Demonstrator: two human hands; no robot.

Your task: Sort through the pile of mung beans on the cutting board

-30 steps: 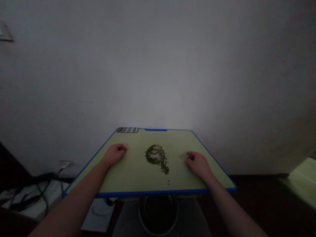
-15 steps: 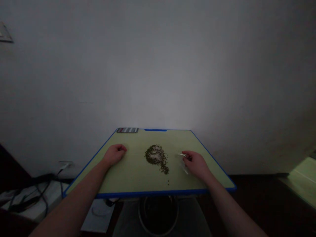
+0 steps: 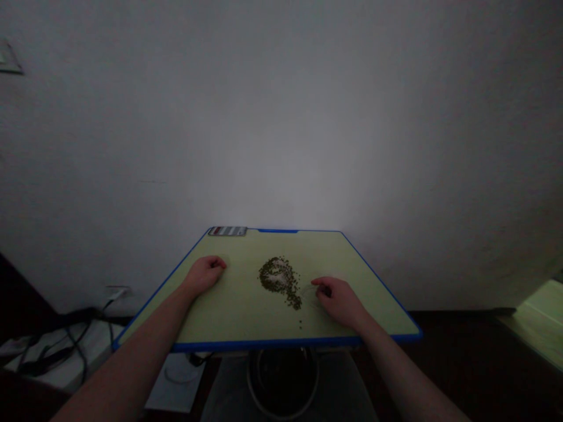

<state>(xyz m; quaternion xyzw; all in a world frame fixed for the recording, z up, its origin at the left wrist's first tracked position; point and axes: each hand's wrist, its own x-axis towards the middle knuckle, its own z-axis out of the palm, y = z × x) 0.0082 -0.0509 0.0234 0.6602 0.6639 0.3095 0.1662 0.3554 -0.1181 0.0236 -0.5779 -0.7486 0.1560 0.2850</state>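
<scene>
A loose pile of small greenish-brown bean-like grains (image 3: 269,279) lies mid-table, with finer whitish stuff in its centre. From its lower right a tail of grains trails toward the front edge. My right hand (image 3: 338,300) is closed just right of that tail, its fingers round the edge of a thin, clear, rounded piece (image 3: 310,295) that looks like plastic. On the left of the table rests my left hand (image 3: 206,274), fingers curled together and apart from the pile. Whether it grips anything is hidden; a faint clear outline shows by its fingertips.
The pale yellow-green table (image 3: 233,322) has a blue rim and stands against a grey wall. A phone (image 3: 227,231) lies at its far left corner. Below the front edge, a round dark pot (image 3: 282,384) sits at my lap. Cables (image 3: 73,340) lie at lower left.
My right hand has moved left and slightly toward me with the clear piece, which now tilts toward the pile's tail. My left hand and the pile look the same.
</scene>
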